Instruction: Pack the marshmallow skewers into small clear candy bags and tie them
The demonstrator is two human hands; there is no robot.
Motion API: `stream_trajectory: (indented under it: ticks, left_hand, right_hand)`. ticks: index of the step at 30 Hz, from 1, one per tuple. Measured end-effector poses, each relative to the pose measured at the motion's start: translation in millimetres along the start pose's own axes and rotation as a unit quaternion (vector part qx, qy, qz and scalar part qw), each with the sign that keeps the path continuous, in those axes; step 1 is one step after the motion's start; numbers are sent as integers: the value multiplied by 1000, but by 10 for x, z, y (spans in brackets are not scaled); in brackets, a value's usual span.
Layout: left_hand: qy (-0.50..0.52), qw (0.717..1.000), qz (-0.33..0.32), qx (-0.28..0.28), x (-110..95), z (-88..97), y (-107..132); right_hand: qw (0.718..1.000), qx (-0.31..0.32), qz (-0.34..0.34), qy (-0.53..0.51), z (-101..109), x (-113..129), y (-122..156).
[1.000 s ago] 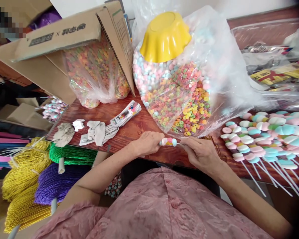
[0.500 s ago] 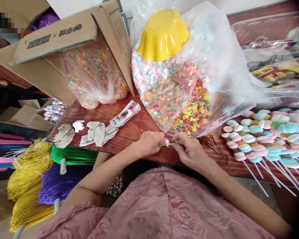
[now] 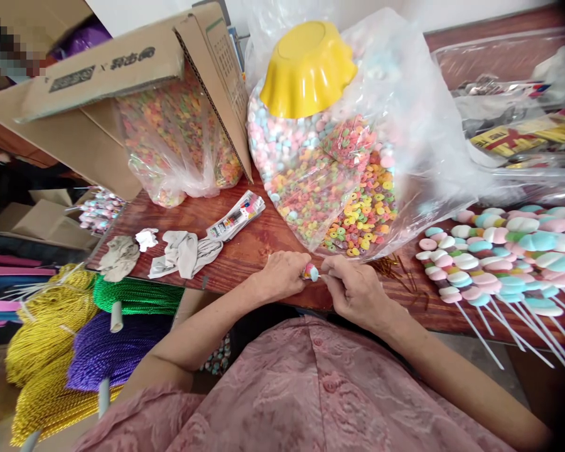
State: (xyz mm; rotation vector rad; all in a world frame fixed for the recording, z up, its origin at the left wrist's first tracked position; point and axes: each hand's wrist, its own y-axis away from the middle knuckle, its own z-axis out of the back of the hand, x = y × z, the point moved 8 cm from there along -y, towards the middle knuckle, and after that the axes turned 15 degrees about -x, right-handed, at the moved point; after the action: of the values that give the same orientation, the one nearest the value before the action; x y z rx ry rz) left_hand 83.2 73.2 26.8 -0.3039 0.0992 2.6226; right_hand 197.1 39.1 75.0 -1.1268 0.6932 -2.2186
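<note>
The surface (image 3: 245,251) is supporting a clear bag (image 3: 306,204) of candy beyond both hands, and an upturned yellow bowl (image 3: 309,69) is resting on the bag. The skewer (image 3: 310,272) is lying between the left grip (image 3: 287,273) and the right grip (image 3: 341,282), near the front edge of the surface. The left grip is holding the skewer in curled fingers; how much candy they are covering, one cannot tell. A short candy end is protruding from the left grip, pointing toward the right grip. The right grip is pinching narrowly at the stick, just beside that candy end. Thin strips (image 3: 393,267) are lying just beyond the right grip. Finished skewers (image 3: 499,257) are lying farther right, with sticks projecting toward the person. A gray cloth (image 3: 183,251) is lying to the left, beside a packet (image 3: 238,215).
</note>
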Motion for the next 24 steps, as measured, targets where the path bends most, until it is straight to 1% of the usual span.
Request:
stream_trajectory:
  ticks: [2, 3, 4, 5, 6, 8, 9, 10, 11, 12, 13, 14, 15, 16, 17, 18, 19, 22, 24]
  left_hand:
    - [-6, 1000, -3, -14, 43, 5, 3]
    - [-13, 999, -10, -36, 59, 58, 1]
    - [-19, 997, -22, -73, 64, 154, 0]
    - [-20, 991, -37, -126, 53, 294, 9]
    - [-13, 980, -54, -193, 30, 468, 39]
    - [39, 938, -78, -335, -25, 825, 179]
    - [88, 913, -74, -390, -28, 953, 270]
    - [155, 889, -57, -426, -8, 1020, 348]
    - [241, 868, -21, -433, 41, 1005, 389]
    - [344, 843, 30, -412, 103, 909, 391]
    - [458, 807, 86, -362, 149, 737, 356]
    - [570, 753, 139, -298, 155, 535, 302]
    - [667, 682, 175, -245, 129, 372, 246]
    - [740, 608, 197, -209, 92, 270, 186]
    - [792, 540, 206, -197, 71, 238, 124]
    - [824, 484, 210, -205, 75, 257, 63]
    - [843, 440, 216, -222, 98, 302, 8]
    - [870, 328, 263, -256, 185, 406, -120]
    - [883, 257, 303, -250, 209, 383, -176]
  right_hand:
    - [999, -27, -7, -18, 42, 12, -14]
    - [999, -40, -24, -28, 70, -9, -20]
    - [997, -53, -46, -37, 98, -45, -24]
    - [994, -66, -69, -46, 125, -92, -25]
    - [991, -83, -90, -53, 152, -141, -22]
    - [983, -127, -119, -59, 210, -240, -9]
    - [978, -153, -130, -58, 241, -285, 1]
    - [972, -181, -139, -56, 273, -322, 12]
    - [966, -209, -145, -51, 306, -346, 22]
    - [960, -235, -147, -46, 336, -351, 28]
    - [955, -255, -145, -42, 359, -339, 30]
    - [952, -269, -141, -40, 373, -312, 27]
    - [951, -275, -136, -39, 375, -273, 20]
    - [953, -271, -128, -38, 363, -228, 7]
    - [957, -261, -118, -37, 341, -179, -8]
    - [963, -247, -104, -34, 315, -131, -23]
    - [968, -233, -86, -28, 291, -83, -38]
    - [976, -217, -12, 5, 274, 36, -68]
    - [973, -227, 38, 33, 302, 91, -76]
